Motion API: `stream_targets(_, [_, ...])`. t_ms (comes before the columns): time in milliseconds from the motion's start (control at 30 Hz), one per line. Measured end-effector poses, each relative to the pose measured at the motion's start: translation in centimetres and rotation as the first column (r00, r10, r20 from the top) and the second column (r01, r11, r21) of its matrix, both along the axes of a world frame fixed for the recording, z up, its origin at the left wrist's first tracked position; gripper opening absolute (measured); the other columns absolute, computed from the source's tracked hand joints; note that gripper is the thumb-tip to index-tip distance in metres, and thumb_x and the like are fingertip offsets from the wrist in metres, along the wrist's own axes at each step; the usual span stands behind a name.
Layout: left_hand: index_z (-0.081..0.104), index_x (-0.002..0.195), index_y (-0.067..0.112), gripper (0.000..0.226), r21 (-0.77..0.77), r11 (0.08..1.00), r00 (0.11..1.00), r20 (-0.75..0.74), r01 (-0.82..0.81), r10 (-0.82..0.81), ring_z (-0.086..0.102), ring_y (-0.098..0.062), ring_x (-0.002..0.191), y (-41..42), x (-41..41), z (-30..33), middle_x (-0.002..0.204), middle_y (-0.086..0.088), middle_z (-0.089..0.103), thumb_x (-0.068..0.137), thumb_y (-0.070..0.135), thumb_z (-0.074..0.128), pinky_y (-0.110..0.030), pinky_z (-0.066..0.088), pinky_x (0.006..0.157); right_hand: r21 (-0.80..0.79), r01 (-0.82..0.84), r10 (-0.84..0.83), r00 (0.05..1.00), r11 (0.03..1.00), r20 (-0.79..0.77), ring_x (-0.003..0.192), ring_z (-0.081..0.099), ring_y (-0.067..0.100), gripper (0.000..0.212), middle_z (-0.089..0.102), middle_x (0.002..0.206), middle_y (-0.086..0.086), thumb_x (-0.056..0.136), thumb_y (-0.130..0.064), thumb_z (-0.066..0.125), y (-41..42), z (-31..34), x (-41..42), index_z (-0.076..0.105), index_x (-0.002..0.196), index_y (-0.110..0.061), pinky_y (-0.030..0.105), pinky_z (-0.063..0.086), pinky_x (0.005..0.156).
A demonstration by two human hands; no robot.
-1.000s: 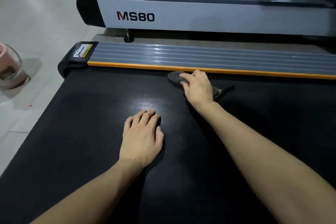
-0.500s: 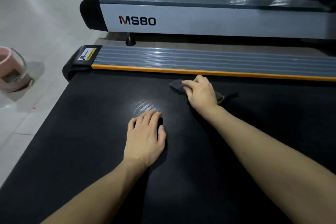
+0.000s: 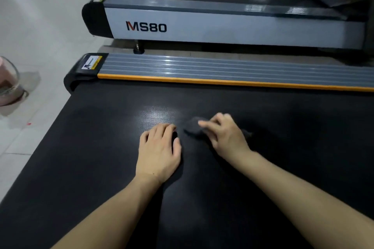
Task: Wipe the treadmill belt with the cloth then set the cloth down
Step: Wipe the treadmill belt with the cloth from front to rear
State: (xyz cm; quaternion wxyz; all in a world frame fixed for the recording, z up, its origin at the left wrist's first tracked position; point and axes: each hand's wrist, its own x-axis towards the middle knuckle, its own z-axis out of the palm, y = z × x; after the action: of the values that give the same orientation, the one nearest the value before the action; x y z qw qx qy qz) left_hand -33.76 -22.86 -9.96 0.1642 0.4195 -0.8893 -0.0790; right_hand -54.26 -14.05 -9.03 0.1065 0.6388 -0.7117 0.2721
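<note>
1. The right hand (image 3: 224, 134) has drawn the small dark grey cloth (image 3: 193, 126) back from the orange-edged side rail (image 3: 222, 82) to mid-belt, just beside the left hand (image 3: 159, 150).
2. Its fingers lie across the cloth and press it down on the black textured treadmill belt (image 3: 101, 157); the hand is blurred, so whether they also curl round it I cannot tell.
3. The left hand rests flat, fingers straight, holding nothing.
4. That looks like one wiping pass completed; the wiping seems ongoing, and the cloth is not yet set down.
</note>
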Motion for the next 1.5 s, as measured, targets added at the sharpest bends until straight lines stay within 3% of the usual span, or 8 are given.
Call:
stream_targets(167, [0.056,0.126,0.027,0.035,-0.015,1.0,1.0,-0.007,-0.003,0.002,0.045,-0.009,0.129,-0.1,0.0,-0.2,0.132,0.012,0.056,0.098,0.04,0.04,-0.036,0.029,0.109,0.05,0.238,-0.241,0.969,0.97,0.051,0.086,0.051,0.027,0.02,0.051,0.089,0.005,0.088,-0.027,0.068,-5.0,0.9,-1.6,0.072,0.108,-0.025,0.044,0.052,0.074])
stream_targets(367, [0.059,0.115,0.026,0.031,-0.015,0.999,1.0,-0.005,0.029,-0.029,0.045,-0.013,0.128,0.1,0.2,0.3,0.129,0.009,0.055,0.097,0.038,0.038,-0.039,0.029,0.108,0.118,-0.111,0.101,0.991,0.987,0.09,0.085,0.049,0.02,0.028,0.054,0.097,0.004,0.095,-0.03,0.06,10.0,0.8,5.2,0.068,0.121,-0.024,0.035,0.048,0.07])
stream_targets(467, [0.059,0.114,0.026,0.03,-0.02,0.999,1.0,-0.005,0.025,-0.025,0.044,-0.014,0.129,0.2,0.2,0.2,0.13,0.009,0.054,0.096,0.04,0.039,-0.038,0.026,0.108,0.13,-0.211,0.207,0.977,0.969,0.045,0.084,0.049,0.02,0.027,0.055,0.096,0.006,0.097,-0.025,0.061,10.2,0.7,3.7,0.068,0.122,-0.02,0.029,0.046,0.074])
stream_targets(667, [0.061,0.116,0.027,0.03,-0.031,0.999,0.999,-0.029,0.031,-0.032,0.045,-0.014,0.127,0.0,0.1,-0.2,0.129,0.009,0.056,0.096,0.039,0.043,-0.038,0.026,0.108,0.04,0.237,-0.237,0.971,0.971,-0.001,0.084,0.047,0.03,0.019,0.05,0.092,0.009,0.094,-0.028,0.057,-2.1,0.4,-4.4,0.069,0.108,-0.022,0.046,0.05,0.077])
stream_targets(767, [0.062,0.117,0.026,0.029,-0.028,0.996,0.995,-0.05,0.085,-0.086,0.044,-0.013,0.13,0.1,0.2,-0.1,0.131,0.009,0.058,0.096,0.036,0.045,-0.039,0.028,0.109,0.065,0.31,-0.309,0.951,0.948,-0.031,0.088,0.047,0.031,0.02,0.049,0.098,0.008,0.093,-0.026,0.057,-1.1,0.3,-2.2,0.065,0.111,-0.025,0.048,0.051,0.073])
stream_targets(1033, [0.063,0.124,0.023,0.037,0.022,0.983,0.983,0.014,0.184,-0.184,0.048,-0.017,0.13,1.9,-0.2,1.3,0.131,0.006,0.06,0.097,0.036,0.041,-0.039,0.034,0.107,0.185,-0.138,0.13,0.99,0.973,0.053,0.09,0.051,0.025,0.029,0.057,0.103,0.006,0.097,-0.025,0.056,14.8,0.9,3.6,0.065,0.125,-0.023,0.036,0.051,0.074])
stream_targets(1300, [0.063,0.12,0.024,0.03,0.014,0.985,0.984,-0.059,0.172,-0.171,0.049,-0.014,0.127,8.5,-1.1,0.9,0.13,0.007,0.059,0.095,0.03,0.048,-0.039,0.036,0.105,0.11,0.344,-0.352,0.934,0.933,0.064,0.092,0.049,0.03,0.023,0.054,0.1,0.007,0.091,-0.021,0.062,4.5,0.9,-5.4,0.07,0.113,-0.023,0.043,0.051,0.082])
stream_targets(1500, [0.058,0.124,0.024,0.034,-0.001,0.97,0.97,-0.004,0.244,-0.244,0.048,-0.014,0.128,10.0,-0.9,0.5,0.131,0.008,0.055,0.093,0.029,0.047,-0.036,0.032,0.108,0.133,0.064,-0.077,0.993,0.989,0.091,0.092,0.049,0.021,0.03,0.054,0.102,0.004,0.092,-0.022,0.064,17.9,0.8,0.8,0.067,0.122,-0.021,0.032,0.049,0.077])
